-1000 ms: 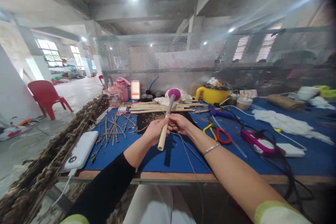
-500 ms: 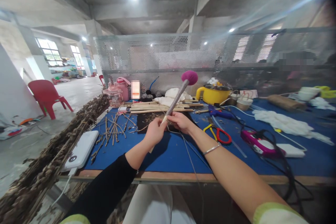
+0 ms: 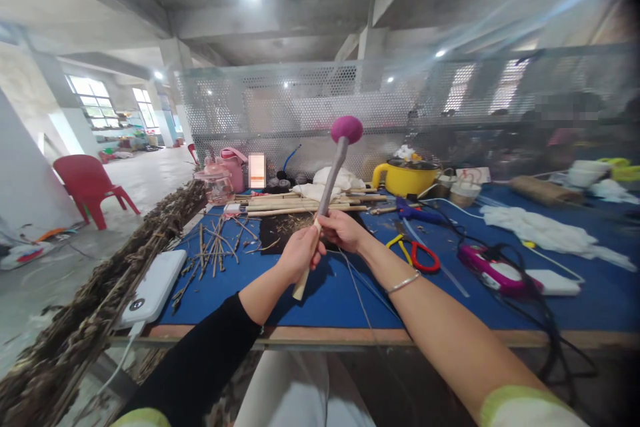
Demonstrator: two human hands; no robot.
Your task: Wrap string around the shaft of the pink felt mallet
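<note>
A wooden stick [image 3: 300, 288] stands tilted in front of me, topped by a round magenta head [image 3: 347, 130]. Its upper shaft has a smooth grey wrapping [image 3: 333, 179]; the lower end is bare pale wood. My left hand [image 3: 296, 255] is closed around the bare part, with the stick's end poking out below the fist. Just above it, my right hand [image 3: 344, 231] pinches the shaft where the grey wrapping meets the wood. A thin grey strand [image 3: 359, 293] runs from near my right fingers down over the table edge.
On the blue table [image 3: 225, 300] lie wooden sticks [image 3: 280, 205], thin twigs [image 3: 214, 247], red-and-yellow scissors [image 3: 423, 257], a glue gun [image 3: 420, 213], a magenta power strip [image 3: 480, 267] and a white power bank [image 3: 155, 287]. Behind stands a yellow pot [image 3: 410, 179]. Dried stalks [image 3: 115, 260] line the left edge.
The stick has turned more upright and its magenta head has shifted left and up. Its bare lower end now shows more below my left hand, whose grip has shifted.
</note>
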